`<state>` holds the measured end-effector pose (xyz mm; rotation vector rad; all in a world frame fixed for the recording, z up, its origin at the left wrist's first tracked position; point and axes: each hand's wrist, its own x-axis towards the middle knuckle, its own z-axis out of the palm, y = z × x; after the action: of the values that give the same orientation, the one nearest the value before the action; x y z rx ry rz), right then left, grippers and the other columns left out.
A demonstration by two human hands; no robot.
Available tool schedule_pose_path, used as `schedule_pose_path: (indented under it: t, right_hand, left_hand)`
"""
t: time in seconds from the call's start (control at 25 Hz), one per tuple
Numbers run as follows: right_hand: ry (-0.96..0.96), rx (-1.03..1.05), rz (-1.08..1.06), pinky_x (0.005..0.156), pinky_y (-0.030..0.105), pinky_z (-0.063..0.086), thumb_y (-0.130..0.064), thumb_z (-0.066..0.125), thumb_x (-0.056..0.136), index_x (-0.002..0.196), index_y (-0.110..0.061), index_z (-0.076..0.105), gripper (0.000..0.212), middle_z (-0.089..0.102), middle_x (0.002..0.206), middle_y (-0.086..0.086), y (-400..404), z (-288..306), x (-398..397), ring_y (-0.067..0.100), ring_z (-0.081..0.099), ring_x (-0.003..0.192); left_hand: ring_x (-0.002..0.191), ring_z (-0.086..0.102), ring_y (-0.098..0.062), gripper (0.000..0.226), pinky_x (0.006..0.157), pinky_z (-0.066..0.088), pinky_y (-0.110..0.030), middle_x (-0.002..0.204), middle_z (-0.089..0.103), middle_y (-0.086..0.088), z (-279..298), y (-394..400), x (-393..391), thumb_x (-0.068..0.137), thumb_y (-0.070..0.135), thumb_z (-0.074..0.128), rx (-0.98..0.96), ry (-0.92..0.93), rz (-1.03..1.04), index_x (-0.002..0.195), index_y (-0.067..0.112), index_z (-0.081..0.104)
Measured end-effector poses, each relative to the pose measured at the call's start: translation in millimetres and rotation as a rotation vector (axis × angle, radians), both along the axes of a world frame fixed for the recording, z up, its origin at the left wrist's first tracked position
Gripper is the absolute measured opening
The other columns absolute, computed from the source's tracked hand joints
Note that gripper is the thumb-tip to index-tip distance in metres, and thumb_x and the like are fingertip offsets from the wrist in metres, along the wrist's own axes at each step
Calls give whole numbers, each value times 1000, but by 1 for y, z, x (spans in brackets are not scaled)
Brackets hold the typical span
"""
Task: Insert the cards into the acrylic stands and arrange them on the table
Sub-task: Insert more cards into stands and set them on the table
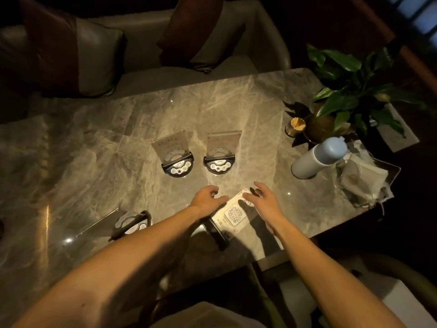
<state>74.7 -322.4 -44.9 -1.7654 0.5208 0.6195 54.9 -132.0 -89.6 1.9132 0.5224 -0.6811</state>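
Observation:
Two acrylic stands with dark half-round bases stand upright mid-table: the left stand (176,155) and the right stand (221,152). A third stand (132,224) lies tipped over at the near left. A card with a QR code (233,214) lies flat near the front edge, beside a dark base (216,233). My left hand (207,198) rests over the card's left edge, fingers curled. My right hand (263,200) hovers over its right edge with fingers spread. Neither hand clearly grips the card.
A marble table (94,150) carries a pale blue bottle (316,157) lying at the right, a toothpick cup (295,126), a potted plant (343,95) and a tissue holder (364,181). A sofa with cushions (99,60) stands behind.

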Motion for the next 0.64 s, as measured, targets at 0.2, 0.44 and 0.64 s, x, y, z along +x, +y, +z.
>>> schedule_pose_path:
  t: [0.2, 0.44, 0.64]
  right_hand:
    - [97, -45, -235, 49, 9, 48, 4, 67, 91, 141, 0, 45, 54, 62, 122, 11, 3, -20, -61, 12, 63, 85]
    - [266, 87, -362, 72, 30, 59, -4, 69, 87, 116, -2, 52, 33, 73, 108, 15, 11, -42, -86, 24, 72, 92]
    - [363, 257, -399, 77, 38, 62, 4, 63, 88, 107, -6, 67, 22, 81, 97, 6, 18, -46, -87, 21, 77, 90]
  left_hand:
    - [119, 63, -32, 68, 98, 53, -47, 142, 55, -8, -12, -4, -25, 79, 33, 78, 2, 38, -79, 139, 11, 54]
    - [121, 62, -24, 74, 100, 52, -38, 136, 62, -8, -22, 4, -34, 67, 9, 82, 50, 45, -197, 136, 12, 56]
    - [105, 69, -26, 58, 88, 56, -34, 121, 70, -6, -23, 7, -46, 71, 4, 76, 29, 26, -118, 127, 12, 62]
